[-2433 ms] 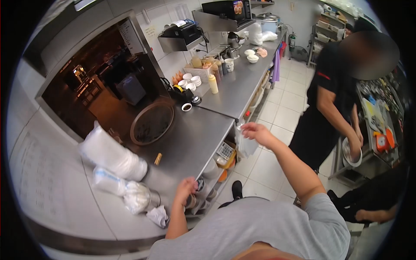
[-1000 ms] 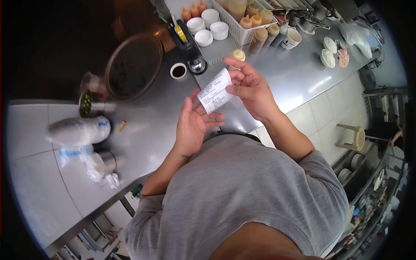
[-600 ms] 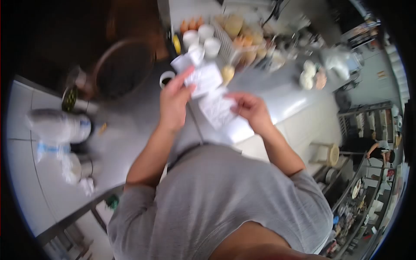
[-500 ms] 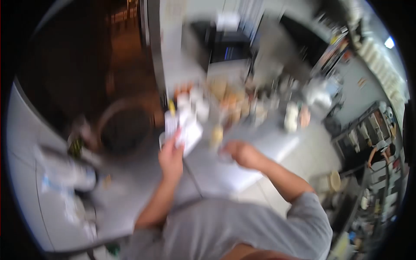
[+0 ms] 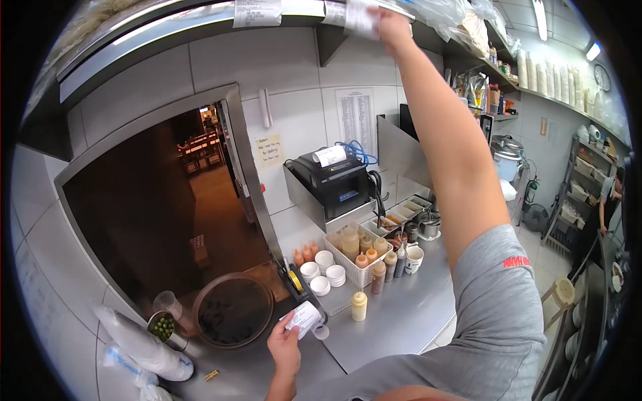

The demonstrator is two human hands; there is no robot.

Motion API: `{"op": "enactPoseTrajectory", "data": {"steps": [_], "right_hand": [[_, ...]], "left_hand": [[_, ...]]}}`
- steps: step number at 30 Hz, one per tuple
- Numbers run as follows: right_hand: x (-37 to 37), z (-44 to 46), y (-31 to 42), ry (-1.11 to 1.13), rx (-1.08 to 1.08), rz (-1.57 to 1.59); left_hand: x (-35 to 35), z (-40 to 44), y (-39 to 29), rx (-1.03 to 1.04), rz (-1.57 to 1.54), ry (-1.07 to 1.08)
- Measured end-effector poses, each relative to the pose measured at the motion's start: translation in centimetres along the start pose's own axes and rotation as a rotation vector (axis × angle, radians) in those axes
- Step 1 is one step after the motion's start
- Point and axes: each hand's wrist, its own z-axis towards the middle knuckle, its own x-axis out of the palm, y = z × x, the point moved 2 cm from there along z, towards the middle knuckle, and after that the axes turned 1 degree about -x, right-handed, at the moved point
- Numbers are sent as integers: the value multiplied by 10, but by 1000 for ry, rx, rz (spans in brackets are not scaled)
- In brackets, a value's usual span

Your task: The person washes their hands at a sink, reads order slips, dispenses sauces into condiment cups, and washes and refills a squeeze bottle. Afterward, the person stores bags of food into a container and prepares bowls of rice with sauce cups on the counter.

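My right hand [image 5: 393, 28] is raised high at the top, its fingers closed on a white printed slip [image 5: 362, 18] at the edge of the metal overhead shelf [image 5: 294, 15]. Beside it, another printed slip [image 5: 258, 12] hangs from the same edge. Low over the counter, my left hand [image 5: 285, 344] pinches a curled paper receipt [image 5: 303, 319] between thumb and fingers. A small clear cup [image 5: 321, 331] shows just right of that receipt. Behind the receipt lies a black tape dispenser [image 5: 295, 281] with yellow tape.
A black printer [image 5: 334, 184] sits on a wall bracket. On the counter are white bowls [image 5: 319, 286], a basket of bottles [image 5: 354, 271], a yellowish squeeze bottle [image 5: 359, 307] and a round tray [image 5: 233, 311]. Wrapped stacks [image 5: 150, 347] stand at left. A person [image 5: 605, 204] is far right.
The view has tilted up to the overhead shelf. My right hand has risen from above the counter to the shelf edge with a slip. My left hand still holds paper, now lower.
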Motion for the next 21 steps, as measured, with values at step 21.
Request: {"op": "enactPoseTrajectory", "data": {"steps": [21], "right_hand": [[-4, -14, -7, -223, -586, -752]], "left_hand": [[2, -2, 1, -119, -105, -51]]}}
